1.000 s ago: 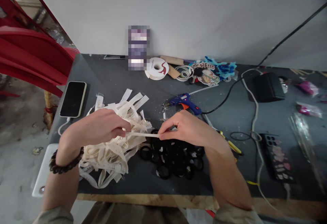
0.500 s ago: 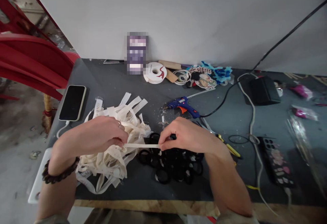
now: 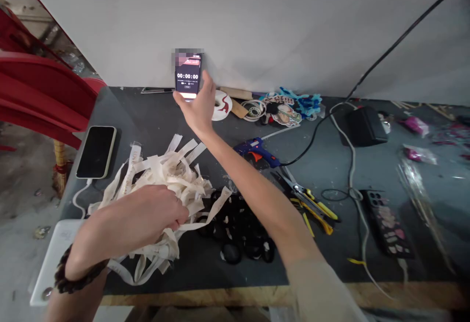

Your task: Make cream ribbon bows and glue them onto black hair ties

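A heap of cream ribbon strips lies on the dark grey table. My left hand rests on the heap with its fingers closed on one strip, whose free end trails right over a pile of black rings. My right hand is stretched far forward, fingers spread, touching a phone that stands against the wall and shows a timer at zeros.
A dark phone charges at the left. A blue glue gun, yellow-handled cutters, a ribbon spool, stickers, a black box, cables and another phone lie to the right. Red chairs stand left.
My right hand let go of the strip and reached forward to the standing phone. The strip's right end now droops over the black rings. My left hand stayed on the heap.
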The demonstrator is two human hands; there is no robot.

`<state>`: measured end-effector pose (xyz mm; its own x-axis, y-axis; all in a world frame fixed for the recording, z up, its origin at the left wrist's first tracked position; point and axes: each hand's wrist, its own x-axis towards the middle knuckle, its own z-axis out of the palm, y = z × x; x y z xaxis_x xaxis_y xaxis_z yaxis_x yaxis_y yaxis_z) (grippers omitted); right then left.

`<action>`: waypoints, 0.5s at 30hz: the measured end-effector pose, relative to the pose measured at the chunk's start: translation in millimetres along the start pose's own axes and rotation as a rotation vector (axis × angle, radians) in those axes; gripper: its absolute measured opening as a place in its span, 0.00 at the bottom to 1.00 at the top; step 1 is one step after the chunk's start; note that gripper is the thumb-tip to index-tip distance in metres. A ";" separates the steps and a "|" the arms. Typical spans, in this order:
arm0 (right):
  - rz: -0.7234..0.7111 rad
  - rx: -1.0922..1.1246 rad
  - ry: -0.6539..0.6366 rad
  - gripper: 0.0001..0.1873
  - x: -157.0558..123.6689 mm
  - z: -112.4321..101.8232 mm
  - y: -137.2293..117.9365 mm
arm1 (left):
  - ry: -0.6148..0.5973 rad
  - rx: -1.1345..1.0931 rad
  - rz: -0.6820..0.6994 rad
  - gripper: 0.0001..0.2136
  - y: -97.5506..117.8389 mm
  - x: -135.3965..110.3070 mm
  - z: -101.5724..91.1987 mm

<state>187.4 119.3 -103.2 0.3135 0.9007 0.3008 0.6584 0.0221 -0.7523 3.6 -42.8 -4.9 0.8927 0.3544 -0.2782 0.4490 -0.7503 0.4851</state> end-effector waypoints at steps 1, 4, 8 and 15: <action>0.069 -0.045 0.114 0.46 13.9 23.4 -2.0 | -0.033 -0.021 0.000 0.14 1.5 -1.5 -0.5; 0.239 -0.056 0.309 0.51 40.6 72.3 -6.3 | -0.073 -0.052 -0.051 0.15 5.2 -7.9 -3.0; 0.300 0.026 0.321 0.48 48.7 97.4 -4.7 | -0.081 -0.092 -0.074 0.16 6.5 -13.2 -3.9; 0.268 -0.082 0.248 0.40 54.3 102.9 5.1 | -0.062 -0.081 -0.056 0.16 7.9 -12.9 -5.5</action>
<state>137.4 213.0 -151.0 0.6316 0.7372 0.2399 0.5802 -0.2443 -0.7770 -4.2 -50.2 7.1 0.8633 0.3576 -0.3562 0.5020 -0.6817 0.5323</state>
